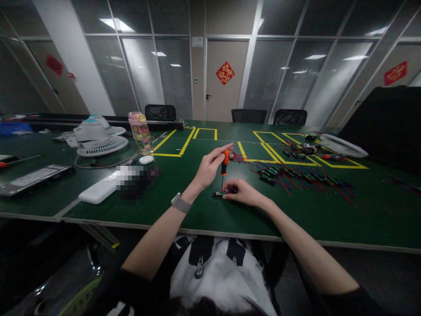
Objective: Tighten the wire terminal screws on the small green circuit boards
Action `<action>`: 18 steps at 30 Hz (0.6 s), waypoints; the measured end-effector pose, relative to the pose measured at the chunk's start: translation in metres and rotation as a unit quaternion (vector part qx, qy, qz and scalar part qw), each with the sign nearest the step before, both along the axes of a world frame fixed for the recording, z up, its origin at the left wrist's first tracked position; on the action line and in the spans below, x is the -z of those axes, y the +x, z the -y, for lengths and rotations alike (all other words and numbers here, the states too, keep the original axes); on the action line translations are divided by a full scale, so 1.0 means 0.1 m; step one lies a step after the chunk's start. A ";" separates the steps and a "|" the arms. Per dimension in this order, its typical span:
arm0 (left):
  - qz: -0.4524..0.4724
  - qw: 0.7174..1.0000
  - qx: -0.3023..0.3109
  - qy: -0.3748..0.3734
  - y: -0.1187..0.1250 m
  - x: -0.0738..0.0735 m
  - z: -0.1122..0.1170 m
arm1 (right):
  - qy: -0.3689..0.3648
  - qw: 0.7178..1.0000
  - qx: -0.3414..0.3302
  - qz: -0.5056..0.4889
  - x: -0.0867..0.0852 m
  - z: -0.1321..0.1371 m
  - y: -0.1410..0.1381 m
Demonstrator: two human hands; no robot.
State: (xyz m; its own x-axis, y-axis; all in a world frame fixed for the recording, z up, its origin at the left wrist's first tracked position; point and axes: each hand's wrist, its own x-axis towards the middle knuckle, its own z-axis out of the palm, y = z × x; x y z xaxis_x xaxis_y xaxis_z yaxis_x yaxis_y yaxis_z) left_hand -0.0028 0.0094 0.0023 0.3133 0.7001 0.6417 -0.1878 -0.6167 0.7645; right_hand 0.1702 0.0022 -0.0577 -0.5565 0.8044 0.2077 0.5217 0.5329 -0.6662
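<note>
On the far left of the green table [184, 215] there's a flat dark grey slab [37, 179], lying at an angle near the front edge. Behind it and a bit right are some white fan parts [102, 148], with a cable trailing off to the side. Next up is a long white case [98, 188], its far end lost in a pixelated patch, then a clear bottle with a pink lid [141, 134] standing upright, and a small white rounded gadget [146, 159] just in front of it. Then the left hand [210, 169], watch [180, 202] on the wrist: fingers out straight, not curled, up against the orange-and-black handle of a screwdriver [224, 164]. Thumb's hidden, so I can't tell how firmly it has hold. The screwdriver is pretty much upright, with its tip down at a small circuit board [217, 194] lying on the table near the front edge; can't make out a screw. The right hand [241, 192] has thumb and fingers pinched nearly together on the board's right end, fingertips right beside the shaft. Further right there's a long spread of wired boards [302, 175] with red and blue leads, yellow tape outlines [279, 160] behind them, and a white fan grille [344, 145] over by the far right.
</note>
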 end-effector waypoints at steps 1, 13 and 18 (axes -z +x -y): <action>0.011 0.999 0.029 -0.019 0.00 0.00 0.00 | 0.003 1.000 -0.001 0.002 0.00 0.00 0.00; 0.005 0.999 -0.049 0.006 -0.01 0.01 -0.03 | 0.002 1.000 0.011 0.007 0.01 0.00 0.01; 0.041 0.999 -0.010 -0.035 -0.01 0.02 -0.04 | 0.026 0.999 0.015 0.013 0.01 0.00 0.02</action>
State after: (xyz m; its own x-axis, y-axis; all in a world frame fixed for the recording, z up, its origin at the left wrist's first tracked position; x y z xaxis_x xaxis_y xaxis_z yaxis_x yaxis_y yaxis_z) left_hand -0.0043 0.0138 0.0006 0.2482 0.7494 0.6139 -0.2395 -0.5665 0.7885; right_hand 0.1719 0.0019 -0.0591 -0.5379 0.8095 0.2353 0.5541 0.5498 -0.6251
